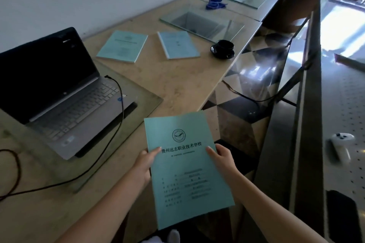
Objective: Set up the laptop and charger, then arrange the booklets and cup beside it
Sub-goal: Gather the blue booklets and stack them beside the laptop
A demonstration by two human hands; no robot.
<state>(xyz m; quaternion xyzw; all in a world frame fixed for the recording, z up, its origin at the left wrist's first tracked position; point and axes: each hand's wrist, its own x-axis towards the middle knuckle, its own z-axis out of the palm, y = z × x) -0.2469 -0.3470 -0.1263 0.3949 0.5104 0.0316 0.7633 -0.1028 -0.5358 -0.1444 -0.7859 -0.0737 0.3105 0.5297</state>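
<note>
I hold a teal booklet [185, 165] with printed characters over the counter's front edge, my left hand [143, 164] gripping its left side and my right hand [223, 159] its right side. An open silver laptop [65, 102] with a dark screen stands at the left on a glass pad. A black charger cable [118, 116] is plugged into its right side and trails across the counter toward me. Two more teal booklets [123, 46] [178, 44] lie flat farther back. A black cup on a saucer [223, 48] sits to their right near the counter edge.
Glass panes [201, 23] and a blue lanyard [214, 4] lie farther along the beige counter [177, 79]. A second cable [256, 98] hangs off the right edge. A white controller [340, 148] rests on the perforated surface at right.
</note>
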